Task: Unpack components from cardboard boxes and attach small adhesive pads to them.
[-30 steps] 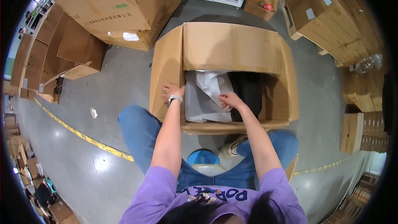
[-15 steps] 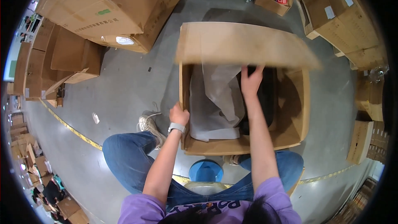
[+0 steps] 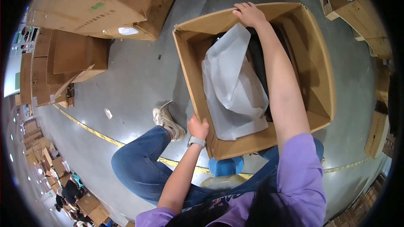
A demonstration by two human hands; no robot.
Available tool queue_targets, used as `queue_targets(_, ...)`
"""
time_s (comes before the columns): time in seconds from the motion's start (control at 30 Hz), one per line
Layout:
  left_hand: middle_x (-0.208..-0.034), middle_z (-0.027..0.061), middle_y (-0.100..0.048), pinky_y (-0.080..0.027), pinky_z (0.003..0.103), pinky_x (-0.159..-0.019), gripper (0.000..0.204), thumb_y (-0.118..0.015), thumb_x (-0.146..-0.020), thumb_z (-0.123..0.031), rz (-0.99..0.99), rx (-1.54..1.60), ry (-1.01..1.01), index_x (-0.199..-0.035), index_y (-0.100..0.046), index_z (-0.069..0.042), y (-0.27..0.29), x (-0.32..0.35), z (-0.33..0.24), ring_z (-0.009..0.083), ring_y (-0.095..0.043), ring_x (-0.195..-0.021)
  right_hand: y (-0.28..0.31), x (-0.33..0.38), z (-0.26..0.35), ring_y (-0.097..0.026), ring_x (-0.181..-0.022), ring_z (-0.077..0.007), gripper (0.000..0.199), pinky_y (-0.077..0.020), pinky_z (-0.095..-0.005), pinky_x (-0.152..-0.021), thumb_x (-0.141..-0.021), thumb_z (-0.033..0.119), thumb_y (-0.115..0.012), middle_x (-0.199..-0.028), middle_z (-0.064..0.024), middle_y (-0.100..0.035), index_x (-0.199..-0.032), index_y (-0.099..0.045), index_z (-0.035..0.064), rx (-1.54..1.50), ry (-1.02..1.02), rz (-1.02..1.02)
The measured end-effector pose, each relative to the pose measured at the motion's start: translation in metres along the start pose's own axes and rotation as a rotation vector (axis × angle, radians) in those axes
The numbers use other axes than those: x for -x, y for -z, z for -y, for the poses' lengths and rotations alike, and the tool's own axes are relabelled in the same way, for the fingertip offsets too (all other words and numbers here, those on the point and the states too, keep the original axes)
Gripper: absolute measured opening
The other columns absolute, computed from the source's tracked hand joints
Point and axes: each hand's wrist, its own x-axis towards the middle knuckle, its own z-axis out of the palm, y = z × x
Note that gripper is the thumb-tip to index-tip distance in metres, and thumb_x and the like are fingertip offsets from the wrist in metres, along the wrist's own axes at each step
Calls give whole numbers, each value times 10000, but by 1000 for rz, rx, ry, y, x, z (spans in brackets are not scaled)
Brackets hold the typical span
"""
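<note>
An open brown cardboard box (image 3: 190, 68) stands before my legs, turned slightly askew. My left hand (image 3: 198, 127) is closed on its left wall near the front corner. At the far rim my right hand (image 3: 249, 14) has its fingers hooked over the edge, gripping the cardboard. Crumpled whitish translucent wrapping (image 3: 229, 88) fills the left part of the box. Beside it a black thing (image 3: 257, 56) shows, partly covered by the wrapping and my right forearm; I cannot make out its kind.
A large carton (image 3: 126, 8) stands at the far left with an open carton (image 3: 80, 52) beside it. More boxes (image 3: 357, 12) line the right. A blue round object (image 3: 227, 166) is below the box. Yellow tape (image 3: 97, 131) crosses the grey floor.
My right hand has gone from inside the box to its far rim. The raised far flap no longer shows. The box has turned counterclockwise, while my left hand has stayed on its left wall.
</note>
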Motion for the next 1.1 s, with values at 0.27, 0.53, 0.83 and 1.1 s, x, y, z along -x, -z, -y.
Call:
queue_targets(0.27, -844, 226, -635, -503, 443, -744, 373, -636, -673, -155, 17, -363, -9, -1002, -562, 5, 18, -63, -34, 382, -619, -807, -153, 266, 53, -313, -1252, -429, 1094, -370, -493, -952, -548, 416, -800, -1430, -252, -96, -1411, -154, 229, -416, -443, 245)
queue_targets(0.53, -1271, 283, -379, -358, 460, -959, 797, -720, -649, -380, -110, -324, -449, -1245, -362, 9, 26, -30, -60, 407, -382, -1183, -166, 280, 25, -625, -892, -302, 283, -502, -379, -727, -607, 59, -635, -941, -186, -641, -886, -666, 21, -73, 37, 571)
queue_targets(0.83, -1208, 141, -530, -404, 365, -914, 692, -731, -687, -215, 572, 218, -922, -1287, -420, -65, 34, 25, -128, 254, -509, -1113, 113, 329, 11, -616, -744, -297, 315, -474, -367, -661, -565, 106, -623, -795, -182, -628, -851, -605, -24, -376, 441, 252)
queue_targets(1.1, -1206, 101, -485, -337, 331, -978, 627, -670, -719, -131, 600, 781, -899, -1283, -411, -43, 109, 60, -207, 206, -428, -1157, 219, 413, 34, -617, -781, -178, 281, -480, -298, -707, -697, 25, -614, -840, -78, -643, -977, -616, 4, -845, 454, -516)
